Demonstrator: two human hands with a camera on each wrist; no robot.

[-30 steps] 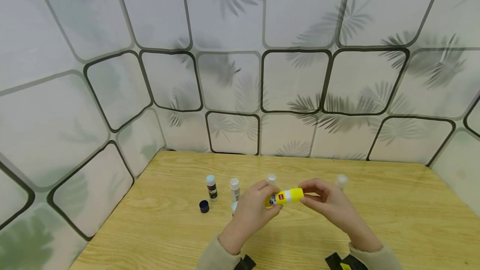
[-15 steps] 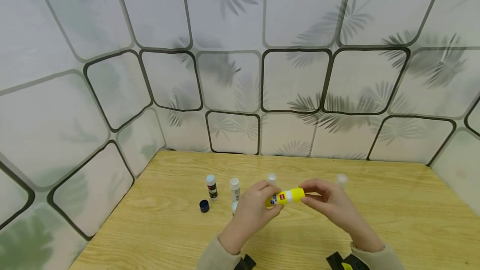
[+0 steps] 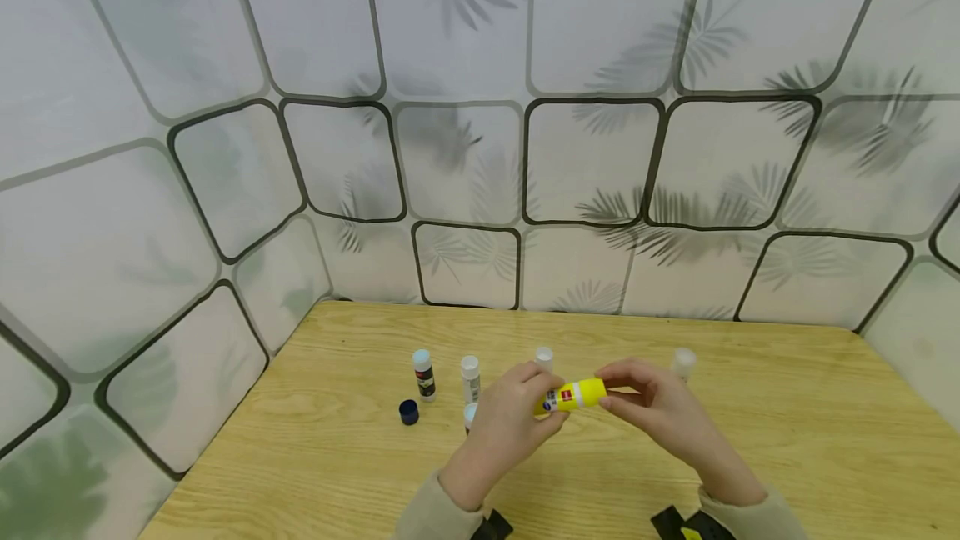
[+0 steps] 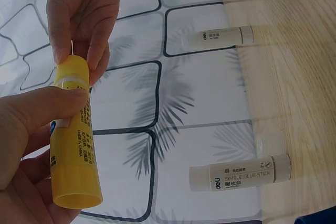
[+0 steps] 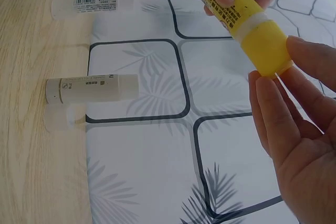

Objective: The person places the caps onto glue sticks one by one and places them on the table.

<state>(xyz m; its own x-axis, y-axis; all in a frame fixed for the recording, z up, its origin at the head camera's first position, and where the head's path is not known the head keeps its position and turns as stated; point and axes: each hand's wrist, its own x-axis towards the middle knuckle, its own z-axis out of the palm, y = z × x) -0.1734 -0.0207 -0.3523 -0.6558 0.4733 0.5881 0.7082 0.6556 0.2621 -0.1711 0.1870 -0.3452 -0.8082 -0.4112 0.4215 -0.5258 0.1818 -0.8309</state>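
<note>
A yellow glue stick [image 3: 566,397] with a white band is held above the table, lying nearly level in the head view. My left hand [image 3: 510,411] grips its body, and the thumb lies along the printed side in the left wrist view. The thumb and fingertips of my right hand [image 3: 671,415] pinch the yellow end [image 5: 265,48] beyond the white band. Behind the hands stand a white glue stick [image 3: 543,358], partly hidden by the left hand, and another white one [image 3: 683,362] beside the right hand.
On the left of the wooden table [image 3: 300,457] stand a dark-labelled glue stick [image 3: 423,375] and a white one [image 3: 470,379]. A dark blue cap [image 3: 408,412] sits in front of them. Another pale-topped stick [image 3: 470,417] is mostly hidden behind my left hand. A patterned curtain [image 3: 465,165] surrounds the table.
Both hands keep their hold on the yellow glue stick. It shifts only very slightly in the head view, and the things on the table stay in place.
</note>
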